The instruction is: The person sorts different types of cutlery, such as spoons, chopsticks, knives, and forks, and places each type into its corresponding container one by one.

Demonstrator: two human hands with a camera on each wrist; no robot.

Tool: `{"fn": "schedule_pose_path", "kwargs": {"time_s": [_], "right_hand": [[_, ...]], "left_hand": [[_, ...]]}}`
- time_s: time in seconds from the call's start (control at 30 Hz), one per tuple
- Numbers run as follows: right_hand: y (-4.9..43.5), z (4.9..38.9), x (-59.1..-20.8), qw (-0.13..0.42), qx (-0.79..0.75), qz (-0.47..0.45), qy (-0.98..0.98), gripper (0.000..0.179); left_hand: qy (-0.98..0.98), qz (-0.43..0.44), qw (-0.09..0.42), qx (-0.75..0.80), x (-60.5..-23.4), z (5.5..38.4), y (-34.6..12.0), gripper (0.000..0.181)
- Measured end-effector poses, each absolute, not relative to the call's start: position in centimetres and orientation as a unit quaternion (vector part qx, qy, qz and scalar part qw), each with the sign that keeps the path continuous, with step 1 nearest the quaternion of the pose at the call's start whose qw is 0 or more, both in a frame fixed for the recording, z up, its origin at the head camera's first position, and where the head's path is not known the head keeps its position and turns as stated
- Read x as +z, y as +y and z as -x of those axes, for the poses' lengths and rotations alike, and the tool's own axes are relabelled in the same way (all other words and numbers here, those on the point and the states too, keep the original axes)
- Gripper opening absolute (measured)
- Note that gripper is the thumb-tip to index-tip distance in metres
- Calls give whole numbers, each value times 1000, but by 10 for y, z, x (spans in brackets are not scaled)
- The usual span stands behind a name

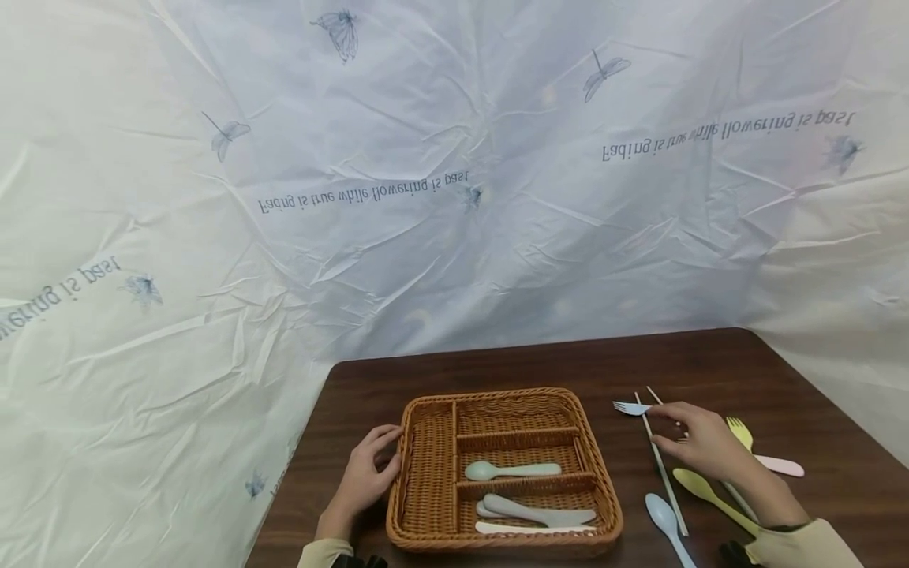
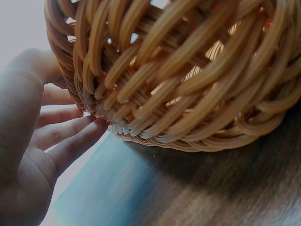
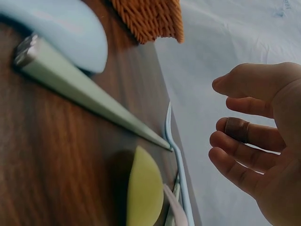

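Observation:
My left hand (image 1: 365,473) is at the left side of the wicker basket (image 1: 394,505), its fairly straight fingers (image 2: 70,132) touching the woven outer wall (image 2: 178,89). Over on the right, my right hand (image 1: 699,442) hovers above the cutlery, fingers loosely bent and apart with nothing between them in the right wrist view. Closest to its fingertips is a light blue fork (image 1: 631,409), lying across a pale green chopstick (image 1: 660,469). A second chopstick (image 1: 653,394) runs partly hidden beneath the hand. A yellow spoon (image 1: 692,481) and a light blue spoon (image 1: 662,514) lie nearer me.
Inside the divided basket, a mint spoon (image 1: 483,471) occupies the middle right compartment; pale knives (image 1: 568,517) lie in the front one. Beyond my right wrist are a yellow fork (image 1: 740,432) and a pink handle (image 1: 781,465). Printed cloth (image 1: 497,260) hangs behind the dark table (image 1: 398,375).

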State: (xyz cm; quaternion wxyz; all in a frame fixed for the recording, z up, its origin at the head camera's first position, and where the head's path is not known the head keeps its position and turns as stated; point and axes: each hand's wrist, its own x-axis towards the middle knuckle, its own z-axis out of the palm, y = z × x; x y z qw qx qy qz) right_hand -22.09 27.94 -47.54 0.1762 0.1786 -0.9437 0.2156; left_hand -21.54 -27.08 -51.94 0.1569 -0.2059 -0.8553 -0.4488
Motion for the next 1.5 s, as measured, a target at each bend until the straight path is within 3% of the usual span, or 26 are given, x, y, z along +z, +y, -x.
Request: {"fn": "schedule_pose_path", "kwargs": {"time_s": [0.7,1.03,1.5], "right_hand": [[286,213,-484,122,219,-158,-955,41],[290,210,-488,100,243,-146,-954,45],[295,205,-498,67,235,-151,-958,49]], "left_hand": [[-859,176,155,-456,-515,213,-265,40],[-851,197,162,-458,-488,198,-254,38],[-861,179,117,-462,-484,196,-257,39]]}}
